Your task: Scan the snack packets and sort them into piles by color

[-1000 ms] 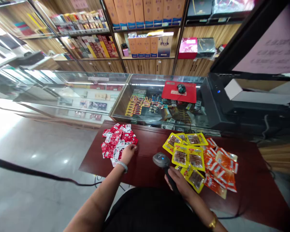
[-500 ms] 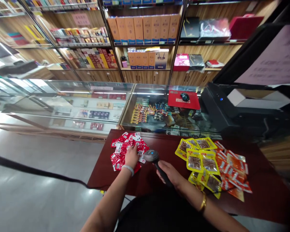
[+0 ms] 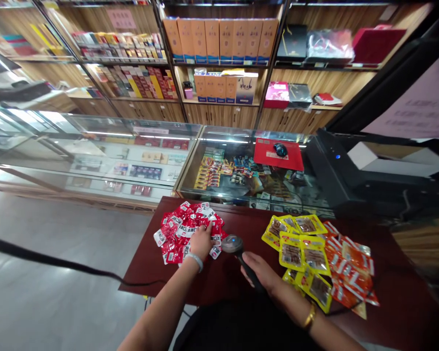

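My left hand (image 3: 201, 241) rests on a heap of small red-and-white snack packets (image 3: 177, 231), its fingers stretched out over them. Wrapped in my right hand (image 3: 259, 270) is the handle of a dark barcode scanner (image 3: 233, 243). The scanner's head shows a small blue light and points left, just beside the heap. To the right of the scanner lie flat yellow snack packets (image 3: 291, 253) with clear windows. Orange-red snack packets (image 3: 353, 273) overlap one another beyond them.
The packets lie on a dark red-brown table (image 3: 241, 214). Behind it stands a glass display counter (image 3: 190, 146) bearing a red mat (image 3: 263, 161) and a black mouse (image 3: 280, 149). A black machine (image 3: 336, 180) with an open white box (image 3: 388, 163) stands right. A black cable (image 3: 58, 265) crosses the left.
The red packets have spread out under my left hand, and its fingers are more extended. The scanner stays in my right hand beside the heap. The view has shifted slightly.
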### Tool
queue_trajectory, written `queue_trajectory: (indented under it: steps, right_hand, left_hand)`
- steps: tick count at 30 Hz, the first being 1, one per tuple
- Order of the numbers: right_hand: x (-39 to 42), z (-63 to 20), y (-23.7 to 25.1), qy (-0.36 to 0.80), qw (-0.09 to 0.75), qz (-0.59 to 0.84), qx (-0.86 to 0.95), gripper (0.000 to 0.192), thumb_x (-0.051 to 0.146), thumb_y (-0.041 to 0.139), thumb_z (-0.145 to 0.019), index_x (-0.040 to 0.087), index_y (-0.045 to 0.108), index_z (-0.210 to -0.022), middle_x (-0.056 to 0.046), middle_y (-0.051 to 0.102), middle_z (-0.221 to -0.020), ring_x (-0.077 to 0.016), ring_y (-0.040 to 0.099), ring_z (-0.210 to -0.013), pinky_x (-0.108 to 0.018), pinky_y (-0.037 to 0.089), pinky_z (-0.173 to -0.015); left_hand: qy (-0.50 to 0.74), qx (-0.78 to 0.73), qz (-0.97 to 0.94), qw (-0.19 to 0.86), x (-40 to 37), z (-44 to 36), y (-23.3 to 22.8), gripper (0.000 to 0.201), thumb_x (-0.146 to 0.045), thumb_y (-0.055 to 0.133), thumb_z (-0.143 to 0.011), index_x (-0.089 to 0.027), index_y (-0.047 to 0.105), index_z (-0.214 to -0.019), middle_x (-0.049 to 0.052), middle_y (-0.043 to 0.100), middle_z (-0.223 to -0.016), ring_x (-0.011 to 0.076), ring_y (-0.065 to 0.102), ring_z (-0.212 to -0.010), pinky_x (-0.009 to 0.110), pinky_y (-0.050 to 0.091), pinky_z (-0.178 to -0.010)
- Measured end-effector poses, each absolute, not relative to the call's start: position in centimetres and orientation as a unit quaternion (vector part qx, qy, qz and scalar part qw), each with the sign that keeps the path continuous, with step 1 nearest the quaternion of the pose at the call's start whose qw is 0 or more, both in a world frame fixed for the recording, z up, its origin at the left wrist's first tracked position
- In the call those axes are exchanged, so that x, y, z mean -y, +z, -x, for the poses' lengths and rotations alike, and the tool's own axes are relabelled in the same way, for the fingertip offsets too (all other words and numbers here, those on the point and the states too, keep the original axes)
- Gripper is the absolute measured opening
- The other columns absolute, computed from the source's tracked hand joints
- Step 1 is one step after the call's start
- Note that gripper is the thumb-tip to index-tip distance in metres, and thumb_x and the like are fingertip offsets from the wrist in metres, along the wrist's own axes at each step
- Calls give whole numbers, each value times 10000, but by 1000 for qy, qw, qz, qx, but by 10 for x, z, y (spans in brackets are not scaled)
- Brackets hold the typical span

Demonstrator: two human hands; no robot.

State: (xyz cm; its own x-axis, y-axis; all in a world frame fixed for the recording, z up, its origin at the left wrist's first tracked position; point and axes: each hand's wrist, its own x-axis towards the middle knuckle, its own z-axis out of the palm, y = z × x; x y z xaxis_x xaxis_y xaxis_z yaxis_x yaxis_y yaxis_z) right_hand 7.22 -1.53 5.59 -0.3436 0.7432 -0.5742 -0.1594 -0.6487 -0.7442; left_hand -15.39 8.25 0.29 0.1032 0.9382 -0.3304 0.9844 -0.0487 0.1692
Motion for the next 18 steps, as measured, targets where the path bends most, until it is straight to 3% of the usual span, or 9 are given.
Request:
queue_trajectory:
  steps: [3,9,18]
  right_hand:
    - [14,-79,51,763,288,502,290,560,754,584,-698,216,466,-799,94,492,-472,-58,362,-314,-179,276,-312]
    - [14,-81,49,762,276,513,282,558,747,584,-704,214,472,-827,96,490,-466,-59,354,-313,-182,266,-312]
    - [11,-86,44,759,280,514,286,562,748,563,-719,208,498,-860,99,482,-474,-65,352,-324,-189,269,-323]
  left_hand:
    - [-59,-663,-722,189,-72,148,2,656,-462,625,-807,-271,431,-1403,129,587,-1110,279,563,-1059,356,423,-886]
    - [-29,-721,-679,135,-61,140,5,528,-488,593,-824,-131,530,-1208,167,562,-1159,291,527,-1089,365,418,-902]
    - [-61,-709,-674,200,-63,124,2,358,-362,676,-773,-142,564,-1033,162,617,-1095,288,577,-1072,351,419,-885]
